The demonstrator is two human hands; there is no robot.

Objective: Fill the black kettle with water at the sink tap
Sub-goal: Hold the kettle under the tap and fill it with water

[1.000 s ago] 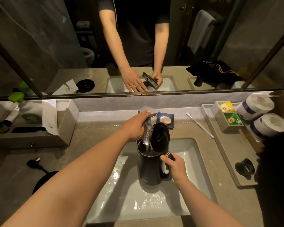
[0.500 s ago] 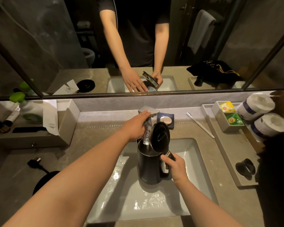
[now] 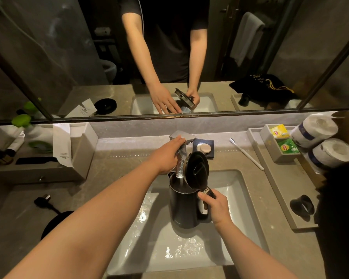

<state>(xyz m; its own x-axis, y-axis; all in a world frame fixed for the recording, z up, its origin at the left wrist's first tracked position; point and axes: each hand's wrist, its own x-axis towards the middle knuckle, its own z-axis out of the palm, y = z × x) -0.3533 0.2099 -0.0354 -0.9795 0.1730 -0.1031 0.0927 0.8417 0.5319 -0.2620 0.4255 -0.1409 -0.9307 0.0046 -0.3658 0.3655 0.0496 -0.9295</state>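
Kettle (image 3: 184,206) held in sink (image 3: 248,200) under tap (image 3: 182,147); toothbrush (image 3: 246,154) laid on tabletop (image 3: 113,164) right of tap; tray (image 3: 286,190) further right.

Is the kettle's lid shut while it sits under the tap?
No, the lid stands flipped open above the kettle, and water from the tap runs into the open top.
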